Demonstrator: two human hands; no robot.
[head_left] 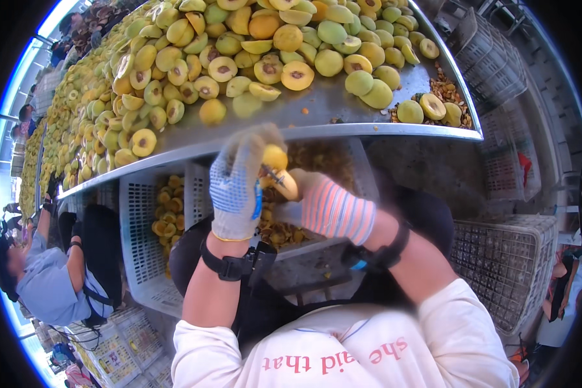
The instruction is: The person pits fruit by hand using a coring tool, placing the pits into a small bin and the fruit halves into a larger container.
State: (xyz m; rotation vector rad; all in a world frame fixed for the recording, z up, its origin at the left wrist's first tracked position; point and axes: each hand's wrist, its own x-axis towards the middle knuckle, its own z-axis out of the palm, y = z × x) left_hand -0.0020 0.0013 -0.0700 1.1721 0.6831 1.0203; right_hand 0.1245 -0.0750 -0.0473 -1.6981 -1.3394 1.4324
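Note:
My left hand (238, 184), in a pale glove with blue dots, is closed around a blue-handled pitting tool (257, 202). Its dark metal end lies against a yellow peach (275, 157) beside my left fingers. My right hand (335, 205), in a pink-and-grey striped glove, grips a peach half (286, 185) that touches the tool's metal end. Both hands are together just below the table's front rim, above a crate with peach pieces (278, 234). Motion blurs the left fingertips, and part of the right fingers is hidden.
A metal table (343, 132) ahead bears a large heap of halved peaches (239, 58), with loose pits (447, 90) at its right corner. A white crate (139, 220) of peach halves stands left. Grey crates (507, 265) are on the right. Another person (64, 278) sits at the left.

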